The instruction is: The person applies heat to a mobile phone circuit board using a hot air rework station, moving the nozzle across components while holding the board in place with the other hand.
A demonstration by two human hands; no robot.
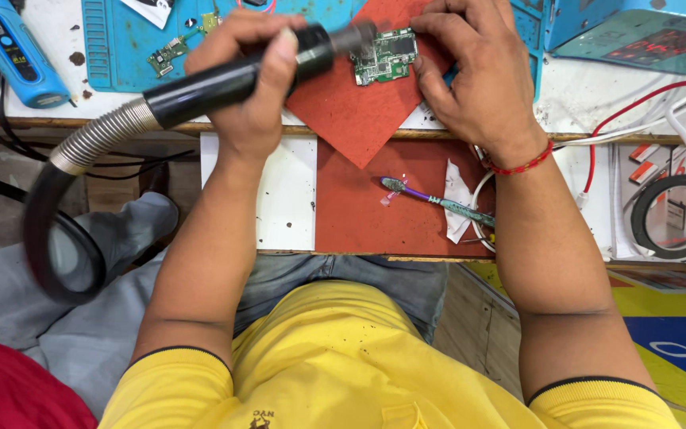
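Observation:
My left hand (252,87) grips a black hot-air wand (232,79) with a ribbed metal hose (97,135). Its metal nozzle (355,36) points at a small green circuit board (385,56). The board lies on a red mat (359,103) that hangs over the bench edge. My right hand (474,67) rests on the mat at the board's right side, with its fingers holding the board in place.
A blue work mat (129,48) at the back carries another small green board (170,54). A blue handheld tool (13,52) lies at the far left. A toothbrush (438,202) and tissue sit on a lower red shelf (359,214). A tape roll (675,214) and red wires (645,99) are at the right.

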